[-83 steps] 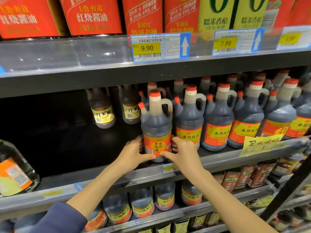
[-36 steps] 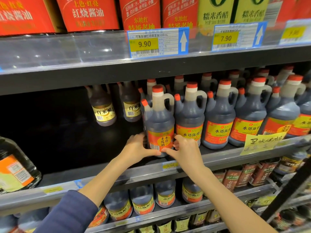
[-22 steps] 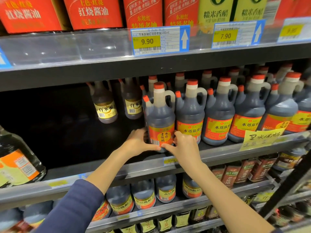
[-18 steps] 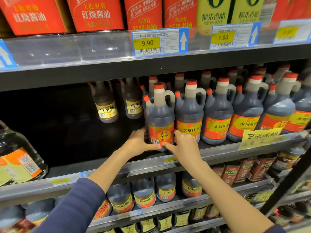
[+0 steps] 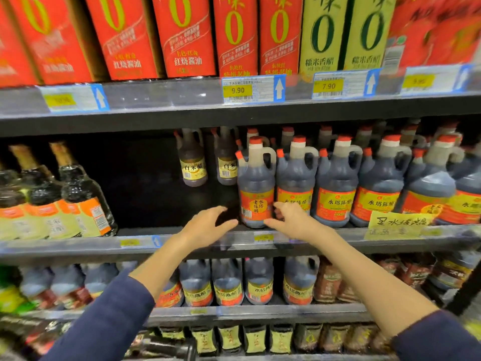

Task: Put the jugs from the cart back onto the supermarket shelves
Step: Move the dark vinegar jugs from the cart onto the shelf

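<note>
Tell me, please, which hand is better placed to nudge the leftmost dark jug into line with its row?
The right hand, probably: its fingers lie at the jug's label, while the open left hand hangs just clear of its other side.

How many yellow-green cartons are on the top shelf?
2: a left carton and a right carton, side by side above the 7.90 tag, between red cartons; more may sit behind.

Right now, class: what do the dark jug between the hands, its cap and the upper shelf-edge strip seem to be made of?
Vinegar jug: likely translucent plastic, dull sheen, moulded handle.
Red cap: probably matte plastic.
Upper shelf-edge strip: seemingly clear glossy plastic; glare spots, tags behind it.
</note>
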Demonstrator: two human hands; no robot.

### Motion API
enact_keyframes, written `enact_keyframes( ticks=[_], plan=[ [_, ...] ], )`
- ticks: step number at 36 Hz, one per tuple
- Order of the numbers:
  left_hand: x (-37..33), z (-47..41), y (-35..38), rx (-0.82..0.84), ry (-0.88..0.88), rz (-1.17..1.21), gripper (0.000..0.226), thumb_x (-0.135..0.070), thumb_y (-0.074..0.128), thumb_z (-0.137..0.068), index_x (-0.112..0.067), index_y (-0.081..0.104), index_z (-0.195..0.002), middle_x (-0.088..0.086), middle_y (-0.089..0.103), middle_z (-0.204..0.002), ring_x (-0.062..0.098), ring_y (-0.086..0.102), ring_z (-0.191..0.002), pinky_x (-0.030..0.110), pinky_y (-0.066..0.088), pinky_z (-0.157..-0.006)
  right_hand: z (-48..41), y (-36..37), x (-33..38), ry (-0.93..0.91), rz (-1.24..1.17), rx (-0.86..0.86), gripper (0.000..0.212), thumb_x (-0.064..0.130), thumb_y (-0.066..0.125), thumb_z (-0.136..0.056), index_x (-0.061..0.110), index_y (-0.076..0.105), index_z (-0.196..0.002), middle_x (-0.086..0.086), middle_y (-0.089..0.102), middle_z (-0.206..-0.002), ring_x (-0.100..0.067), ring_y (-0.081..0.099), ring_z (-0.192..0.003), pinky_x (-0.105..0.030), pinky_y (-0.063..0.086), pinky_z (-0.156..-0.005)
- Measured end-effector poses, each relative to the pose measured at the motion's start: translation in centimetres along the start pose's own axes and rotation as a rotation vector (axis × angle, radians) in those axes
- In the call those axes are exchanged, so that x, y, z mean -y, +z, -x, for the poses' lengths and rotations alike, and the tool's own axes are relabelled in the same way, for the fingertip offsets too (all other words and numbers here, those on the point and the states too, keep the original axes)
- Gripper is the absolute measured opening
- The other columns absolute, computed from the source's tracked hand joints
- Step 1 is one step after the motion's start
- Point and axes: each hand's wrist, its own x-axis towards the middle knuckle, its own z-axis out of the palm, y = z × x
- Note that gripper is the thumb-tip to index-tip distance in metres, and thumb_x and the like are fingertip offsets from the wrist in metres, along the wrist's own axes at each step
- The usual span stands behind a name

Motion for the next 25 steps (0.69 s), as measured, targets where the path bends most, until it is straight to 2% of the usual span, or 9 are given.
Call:
enact_keyframes(
  ticks=[5,10,14,19,23,25],
  plan=[
    [-0.1,4.8,0.0,-0.051,-0.117,-0.023,0.06,-0.04,0.049,-0.097,-0.013,0.032,-0.148,0.003,0.038,-0.151,0.019,0.04,-0.136,0.025,0.032,-0.104,1.5,-0.7,0.4,-0.105,0.148,0.062,0.056,0.036,0.057,-0.092,0.001,0.042,-0.134,-0.017,0.055,-0.129,-0.032,0.051,-0.119,-0.041,0.043,-0.097],
    [0.6,10.5,0.8,-0.095,-0.243,-0.15,0.053,-0.027,0.047,-0.099,-0.01,0.032,-0.147,0.012,0.049,-0.141,0.027,0.048,-0.126,0.031,0.039,-0.095,3.9,0.2,1.2,-0.332,0.345,0.046,0.051,0.031,0.056,-0.092,0.003,0.042,-0.133,-0.017,0.053,-0.129,-0.035,0.05,-0.119,-0.042,0.044,-0.094],
    [1.1,16.1,2.2,-0.082,-0.346,-0.191,0.058,-0.028,0.047,-0.099,-0.01,0.026,-0.149,0.008,0.036,-0.152,0.025,0.042,-0.134,0.034,0.039,-0.103,6.4,1.6,3.1,-0.466,0.437,0.074,0.058,0.034,0.057,-0.092,0.004,0.038,-0.138,-0.017,0.046,-0.137,-0.034,0.044,-0.125,-0.041,0.039,-0.101],
    [1.8,23.5,4.0,-0.062,-0.462,-0.193,0.049,-0.034,0.052,-0.095,-0.008,0.043,-0.136,0.012,0.057,-0.129,0.028,0.056,-0.114,0.039,0.048,-0.091,9.8,4.5,5.9,-0.606,0.452,0.198,0.055,0.03,0.051,-0.095,0.004,0.036,-0.14,-0.014,0.043,-0.14,-0.032,0.042,-0.129,-0.038,0.036,-0.103],
    [2.3,29.6,4.6,-0.035,-0.54,-0.203,0.057,-0.041,0.054,-0.093,-0.015,0.039,-0.142,0.004,0.055,-0.134,0.022,0.055,-0.117,0.034,0.048,-0.093,11.9,7.3,8.9,-0.705,0.456,0.297,0.051,0.03,0.047,-0.097,0.004,0.038,-0.14,-0.012,0.042,-0.143,-0.031,0.042,-0.131,-0.042,0.037,-0.105],
    [2.8,32.6,4.6,-0.039,-0.592,-0.229,0.056,-0.042,0.055,-0.093,-0.015,0.042,-0.14,0.004,0.052,-0.138,0.021,0.051,-0.124,0.031,0.044,-0.096,12.8,8.6,10.8,-0.762,0.479,0.325,0.046,0.035,0.048,-0.096,0.004,0.046,-0.13,-0.013,0.051,-0.132,-0.032,0.05,-0.12,-0.042,0.044,-0.096]
  ],
)
